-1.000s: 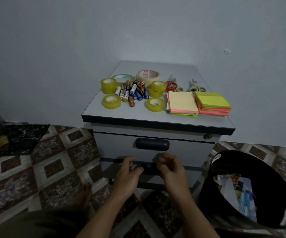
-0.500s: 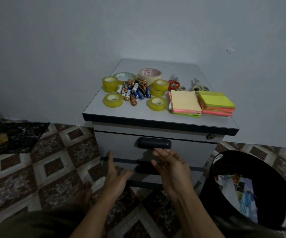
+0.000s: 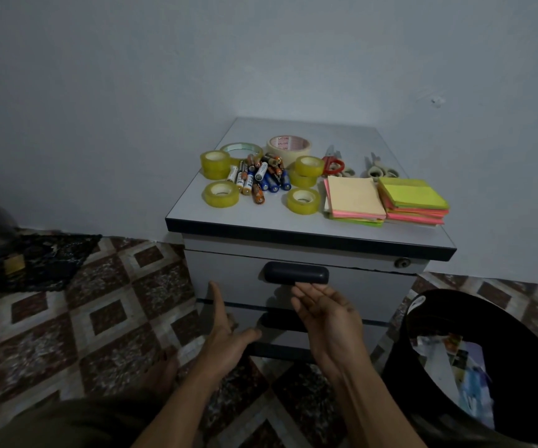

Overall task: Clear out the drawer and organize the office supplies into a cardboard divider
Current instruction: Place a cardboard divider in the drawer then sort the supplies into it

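Observation:
A grey drawer cabinet point(image 3: 228, 273) stands against the wall, both drawers closed. Its top drawer has a dark handle point(image 3: 295, 272). My right hand point(image 3: 329, 313) is open, palm up, its fingertips just under that handle. Lower and to the left, my left hand point(image 3: 228, 331) is open with spread fingers in front of the lower drawer. On the cabinet top lie several yellow tape rolls point(image 3: 220, 194), a cream tape roll point(image 3: 288, 146), a pile of batteries point(image 3: 261, 177), two scissors point(image 3: 333, 164) and two stacks of sticky notes point(image 3: 355, 200). No cardboard divider is in view.
A black bin point(image 3: 474, 318) holding paper scraps stands on the floor right of the cabinet. A dark cloth point(image 3: 34, 260) with a small yellow item lies on the patterned tile floor at the left. My foot point(image 3: 162, 370) rests near the cabinet base.
Both hands have left the lower drawer's handle and opened. The right hand rose to just under the top drawer's handle; the left moved out to the left.

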Demonstrator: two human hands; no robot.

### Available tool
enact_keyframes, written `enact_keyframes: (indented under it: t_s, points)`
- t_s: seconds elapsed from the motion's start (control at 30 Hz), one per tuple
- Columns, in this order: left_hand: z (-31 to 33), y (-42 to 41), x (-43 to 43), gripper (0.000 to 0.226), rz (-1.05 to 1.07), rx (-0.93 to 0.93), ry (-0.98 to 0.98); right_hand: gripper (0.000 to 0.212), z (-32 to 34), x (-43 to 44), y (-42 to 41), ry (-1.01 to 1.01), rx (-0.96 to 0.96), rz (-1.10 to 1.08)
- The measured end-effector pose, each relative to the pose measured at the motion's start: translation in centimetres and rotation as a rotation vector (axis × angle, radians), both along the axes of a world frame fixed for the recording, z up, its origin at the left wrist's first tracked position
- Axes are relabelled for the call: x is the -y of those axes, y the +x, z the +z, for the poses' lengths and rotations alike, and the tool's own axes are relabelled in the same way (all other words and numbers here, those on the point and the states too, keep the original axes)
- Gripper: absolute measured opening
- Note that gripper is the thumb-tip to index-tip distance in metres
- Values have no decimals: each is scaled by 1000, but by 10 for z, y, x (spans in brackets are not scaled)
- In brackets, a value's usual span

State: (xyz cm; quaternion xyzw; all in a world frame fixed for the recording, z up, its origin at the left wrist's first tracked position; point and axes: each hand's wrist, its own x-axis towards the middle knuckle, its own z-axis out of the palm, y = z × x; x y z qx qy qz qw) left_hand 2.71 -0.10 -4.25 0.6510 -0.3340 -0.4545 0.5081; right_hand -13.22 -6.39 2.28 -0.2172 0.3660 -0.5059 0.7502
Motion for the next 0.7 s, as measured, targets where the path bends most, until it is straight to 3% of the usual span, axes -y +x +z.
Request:
enact_keyframes:
  t_s: [0.3, 0.47, 0.6, 0.7]
  points:
    - [-4, -3, -5, 108, 65, 26, -50, 21, 2, -7, -3, 5, -23, 15]
    - [-6, -2, -12, 76, 320, 204, -73, 22, 0, -14, -3, 24, -31, 1]
    - [11, 1, -13, 60, 551, 230, -218, 20, -2, -29, -11, 22, -89, 1]
    - [34, 2, -17, 53, 608, 180, -350, 16, 4, -37, -20, -16, -229, 18]
